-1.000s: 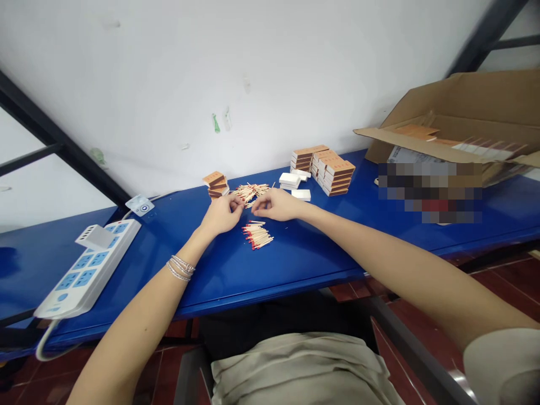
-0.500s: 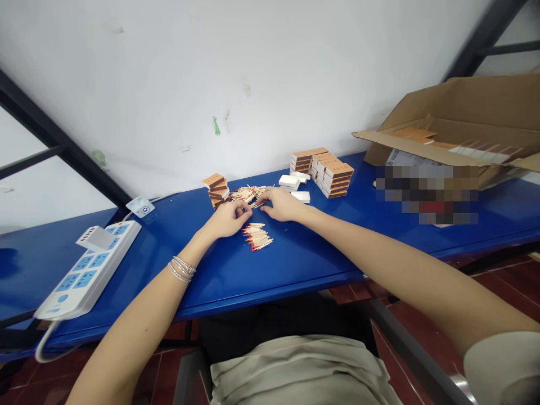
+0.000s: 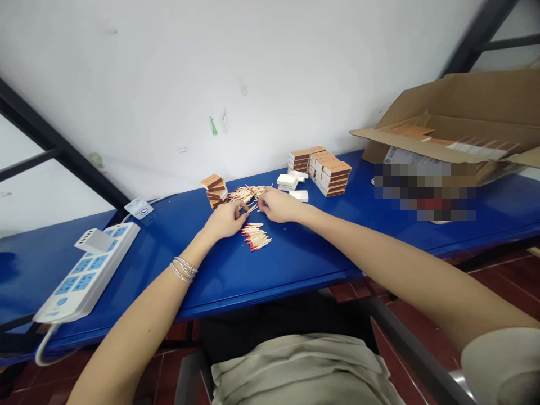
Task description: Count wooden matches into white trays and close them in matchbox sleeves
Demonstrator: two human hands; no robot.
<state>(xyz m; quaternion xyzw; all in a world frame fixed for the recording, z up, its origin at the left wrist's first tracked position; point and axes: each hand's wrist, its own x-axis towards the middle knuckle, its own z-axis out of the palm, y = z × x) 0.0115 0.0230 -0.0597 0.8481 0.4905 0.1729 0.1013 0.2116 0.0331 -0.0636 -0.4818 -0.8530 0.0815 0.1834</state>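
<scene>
Over the blue table, my left hand (image 3: 226, 219), with a silver bracelet at the wrist, has its fingers closed at the head end of a few matches (image 3: 253, 207). Facing it, my right hand (image 3: 278, 205) has its fingers curled in at the other end of these sticks; its fingertips are partly hidden. Just behind both hands lies a loose heap of matches (image 3: 247, 193). A flatter bunch of red-tipped matches (image 3: 256, 236) lies in front, heads toward the left. Beside my left hand stands a short, uneven stack of matchboxes (image 3: 215, 190).
White matchbox trays (image 3: 287, 180) lie right of the heap, beside stacked matchboxes (image 3: 331, 171). An open cardboard box (image 3: 447, 121) stands at the right. A white power strip (image 3: 90, 273) lies at the left. The wall (image 3: 253, 67) rises behind the table (image 3: 295, 253).
My hands have drawn slightly apart, and a few matches now show between my fingertips. The front bunch of matches looks the same. The view has shifted slightly.
</scene>
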